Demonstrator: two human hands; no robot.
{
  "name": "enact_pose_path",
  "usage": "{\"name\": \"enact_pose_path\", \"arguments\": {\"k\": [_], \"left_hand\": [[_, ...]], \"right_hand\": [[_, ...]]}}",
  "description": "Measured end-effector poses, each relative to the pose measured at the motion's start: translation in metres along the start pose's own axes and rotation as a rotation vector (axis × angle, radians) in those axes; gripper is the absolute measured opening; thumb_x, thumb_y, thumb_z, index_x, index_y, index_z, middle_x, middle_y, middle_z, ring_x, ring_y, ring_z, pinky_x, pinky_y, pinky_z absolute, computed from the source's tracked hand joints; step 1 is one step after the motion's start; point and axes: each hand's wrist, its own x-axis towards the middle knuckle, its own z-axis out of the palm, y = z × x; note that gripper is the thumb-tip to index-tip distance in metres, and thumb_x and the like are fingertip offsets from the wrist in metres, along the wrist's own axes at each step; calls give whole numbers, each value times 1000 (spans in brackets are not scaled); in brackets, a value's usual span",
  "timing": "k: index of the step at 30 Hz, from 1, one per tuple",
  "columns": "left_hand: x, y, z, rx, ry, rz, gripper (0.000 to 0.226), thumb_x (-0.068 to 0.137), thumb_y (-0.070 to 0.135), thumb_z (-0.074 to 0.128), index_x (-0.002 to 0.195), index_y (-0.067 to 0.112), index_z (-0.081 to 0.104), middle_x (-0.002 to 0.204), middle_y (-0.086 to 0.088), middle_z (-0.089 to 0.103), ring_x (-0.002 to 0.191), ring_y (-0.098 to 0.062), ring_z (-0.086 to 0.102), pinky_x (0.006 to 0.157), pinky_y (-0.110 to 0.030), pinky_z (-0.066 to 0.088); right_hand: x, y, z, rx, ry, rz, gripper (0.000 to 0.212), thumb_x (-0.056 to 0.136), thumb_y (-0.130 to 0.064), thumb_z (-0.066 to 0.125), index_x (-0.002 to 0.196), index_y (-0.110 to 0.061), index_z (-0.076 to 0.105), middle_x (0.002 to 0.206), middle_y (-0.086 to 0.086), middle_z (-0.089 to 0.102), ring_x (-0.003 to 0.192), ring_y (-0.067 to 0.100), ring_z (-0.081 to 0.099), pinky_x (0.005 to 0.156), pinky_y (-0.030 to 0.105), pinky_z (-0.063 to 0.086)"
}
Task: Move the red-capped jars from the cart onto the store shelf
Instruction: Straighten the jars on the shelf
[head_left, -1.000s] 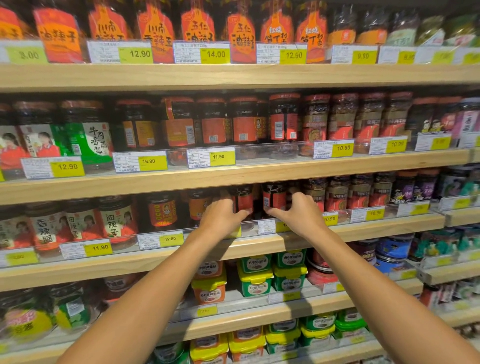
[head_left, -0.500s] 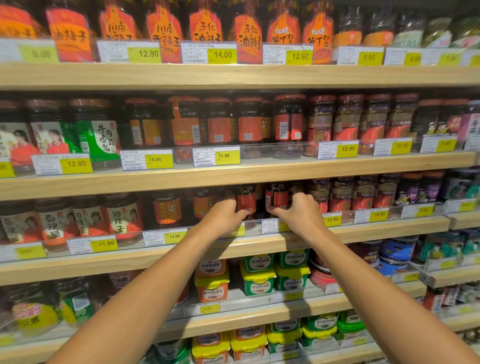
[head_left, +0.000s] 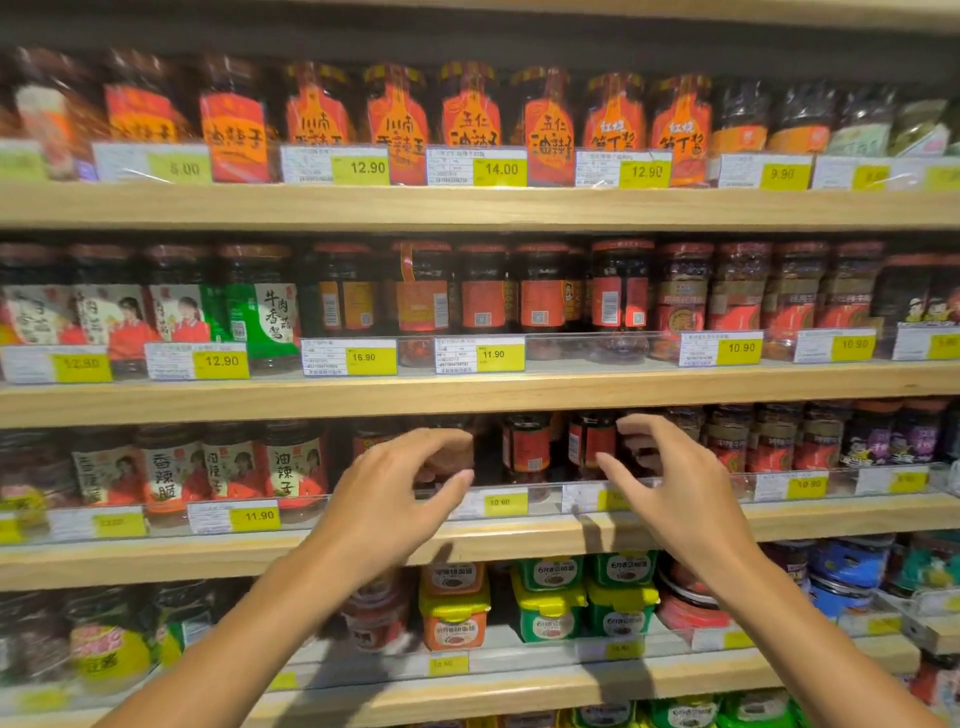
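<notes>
Both hands empty: left hand (head_left: 395, 499) and right hand (head_left: 670, 493) loosely spread before the third shelf (head_left: 156, 556), touching nothing. Two red-capped jars (head_left: 525, 448) stand behind its clear rail. Judged glass, heavy, breakable, slippery; grip round the body. Contents dark, unidentifiable. Cart not visible

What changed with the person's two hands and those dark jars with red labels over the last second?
Both hands have come back out of the third shelf. The left hand and right hand, earlier reaching in among the jars, now hover in front of the clear plastic shelf rail with fingers loosely spread and nothing in them. The two dark jars with red labels stand between the hands, as before. The view also tilted upward.
</notes>
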Motion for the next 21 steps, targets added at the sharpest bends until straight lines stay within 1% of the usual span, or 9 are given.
{"name": "enact_pose_path", "arguments": {"k": [3,5,7,9,11,14,16,17,21], "left_hand": [[-4,1,-39,-44,129,-5,29,89,41,65,117,33,69,105,27,69,97,7,65,88,-25,54],[-1,0,-62,-91,181,-20,24,89,31,69,114,30,70,101,24,71,93,5,68,85,-22,54],[4,-5,-80,-121,220,-43,25,89,26,70,113,29,70,100,20,72,91,3,69,83,-21,55],[11,-9,-94,-140,239,-76,26,88,26,71,114,30,68,102,18,72,92,3,68,81,-19,55],[20,-15,-106,-126,244,-92,29,89,26,70,118,27,67,107,18,70,95,2,67,84,-20,55],[38,-24,-118,-69,217,-117,36,90,30,69,124,22,64,114,11,69,101,-6,67,93,-33,54],[47,-28,-125,-49,183,-145,44,88,40,68,128,22,61,119,7,68,107,-11,65,97,-39,53],[52,-29,-127,-35,160,-162,48,88,44,66,130,22,59,123,6,66,111,-13,64,99,-40,52],[72,-25,-131,53,26,-246,63,91,48,63,143,19,45,141,0,55,123,-20,57,102,-42,49]], "right_hand": [[2,-22,-13,86,50,-98,38,89,-49,66,122,-30,62,113,-21,66,106,-1,62,91,27,53],[8,-41,-20,143,88,-154,36,87,-48,65,118,-30,63,105,-22,67,99,-4,64,86,27,54],[17,-62,-26,193,106,-207,33,88,-45,66,117,-30,64,104,-21,68,98,-2,65,86,29,54],[28,-82,-27,229,110,-255,32,89,-44,67,118,-29,64,106,-20,68,100,0,65,87,30,55],[42,-102,-25,254,111,-284,33,90,-43,68,119,-28,64,109,-20,68,101,1,65,89,29,54],[69,-129,-13,275,54,-279,41,88,-50,67,122,-28,64,113,-17,69,103,4,66,92,35,55],[88,-144,-2,248,20,-261,50,86,-56,65,126,-25,63,114,-12,71,105,9,67,93,39,55],[97,-152,2,230,-5,-240,54,86,-57,65,128,-24,62,114,-10,71,105,11,66,95,41,55],[128,-174,20,127,-102,-114,67,85,-62,65,136,-20,56,122,-2,69,112,20,65,95,45,54]]}}
